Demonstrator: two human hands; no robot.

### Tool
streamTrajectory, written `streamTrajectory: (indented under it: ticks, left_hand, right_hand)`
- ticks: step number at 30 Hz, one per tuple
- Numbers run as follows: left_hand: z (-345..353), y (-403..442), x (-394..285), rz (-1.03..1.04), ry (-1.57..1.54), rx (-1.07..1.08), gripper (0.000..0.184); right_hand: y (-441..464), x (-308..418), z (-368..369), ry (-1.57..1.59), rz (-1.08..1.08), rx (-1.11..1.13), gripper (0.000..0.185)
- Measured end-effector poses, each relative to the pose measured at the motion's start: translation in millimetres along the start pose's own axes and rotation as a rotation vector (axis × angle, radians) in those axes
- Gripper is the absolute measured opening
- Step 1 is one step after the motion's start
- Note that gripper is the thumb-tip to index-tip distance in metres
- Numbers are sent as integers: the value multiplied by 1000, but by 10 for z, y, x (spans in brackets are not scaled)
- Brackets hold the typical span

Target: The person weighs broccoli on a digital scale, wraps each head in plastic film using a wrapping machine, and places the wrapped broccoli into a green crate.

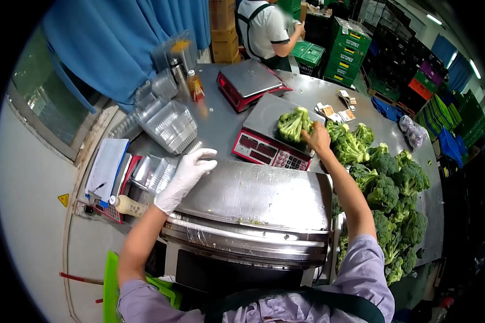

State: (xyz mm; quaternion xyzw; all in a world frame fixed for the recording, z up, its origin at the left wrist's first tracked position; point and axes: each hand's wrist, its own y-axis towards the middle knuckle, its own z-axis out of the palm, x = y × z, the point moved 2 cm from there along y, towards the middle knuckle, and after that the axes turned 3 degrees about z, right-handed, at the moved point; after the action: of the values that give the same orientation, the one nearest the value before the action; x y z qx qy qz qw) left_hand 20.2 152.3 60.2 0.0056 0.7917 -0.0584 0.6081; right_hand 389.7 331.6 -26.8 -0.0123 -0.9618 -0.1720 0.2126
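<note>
My left hand [191, 175], in a white glove, is raised over the left part of the metal wrapping surface [264, 194], its fingers apart and holding nothing. Bare, my right hand [318, 137] grips the right side of a broccoli head [293, 125] at the plate of a red and grey scale [261, 116]. Whether the broccoli rests on the plate cannot be made out. Many broccoli heads [383, 192] are heaped to the right of my right forearm. Clear plastic trays [170, 126] are stacked beyond my left hand.
A second scale [250, 81] stands farther back, near small bottles [195, 86]. Labels [337, 113] lie right of the near scale. At left are a clipboard [106, 167] and a bottle [128, 205]. Another person [261, 32] stands beyond the table by green crates [346, 54].
</note>
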Motion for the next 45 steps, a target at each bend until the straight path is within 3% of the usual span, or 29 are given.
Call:
streamTrajectory:
  ticks: [2, 5, 9, 15, 17, 21, 25, 31, 37, 39, 41, 45]
  left_hand:
    - [-103, -140, 7, 5, -7, 2, 38]
    - [-216, -285, 56, 70, 109, 21, 37]
    - [-258, -503, 15, 28, 114, 19, 35]
    - [-301, -738, 14, 35, 144, 21, 32]
    - [-315, -792, 9, 19, 155, 30, 31]
    - [-335, -877, 17, 21, 153, 4, 31]
    - [-333, -975, -11, 6, 146, 22, 31]
    - [-384, -1105, -48, -16, 118, -2, 31]
    - [-233, -1148, 166, 12, 295, 10, 34]
    - [-140, -1161, 239, 71, 497, 72, 36]
    - [-68, -1226, 235, 296, 692, 106, 37]
    - [11, -1373, 232, 687, 989, 304, 30]
  right_hand:
    - [-12, 60, -123, 5, -33, -5, 52]
    - [25, 150, -236, -41, -57, 24, 40]
    - [158, 198, -299, -27, 83, 104, 42]
    - [282, 227, -201, -53, 82, 137, 34]
    - [310, 219, -146, -182, 83, 246, 33]
    - [283, 200, -79, -148, 83, 176, 30]
    - [259, 156, -153, -147, -25, 168, 38]
    - [-202, 498, -424, -1, -280, -84, 38]
    - [-1239, 1257, -766, 254, -482, 33, 26]
    - [-1616, 1421, -698, 250, -508, 104, 20]
    - [-1917, 1511, -685, 173, -603, 26, 23]
    - [-2152, 1527, -1002, 84, -734, 76, 32]
